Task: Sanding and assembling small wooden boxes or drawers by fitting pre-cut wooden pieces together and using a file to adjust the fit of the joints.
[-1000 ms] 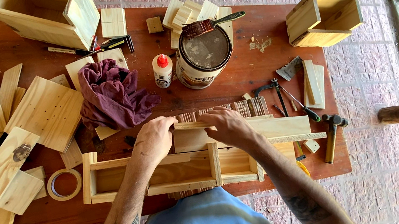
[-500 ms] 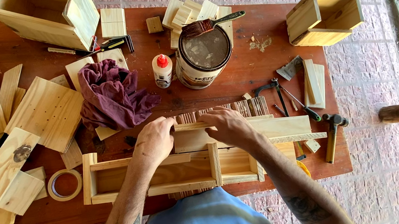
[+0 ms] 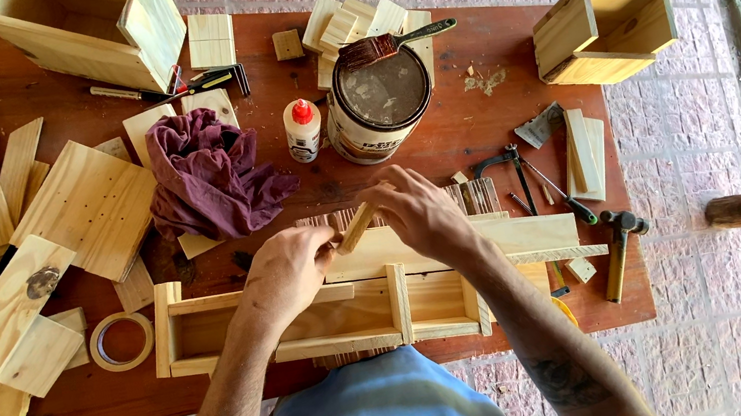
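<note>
Pale pine makes up the long open wooden frame lying at the near edge of the red-brown table; one upright divider splits it into two compartments, both bare inside as far as the arms let one see. Over its back rail the left hand and the right hand meet on a small wooden block, tilted, the fingertips of both closed on it from either end.

Behind them stands a round paint can, its lid on, with a brush laid across the top. Just left of the can is a small white glue bottle with a red cap, its label too small to make out. A maroon rag lies crumpled beside it. An open pine box sits far right, seemingly hollow. A roll of tape rests left of the frame.
</note>
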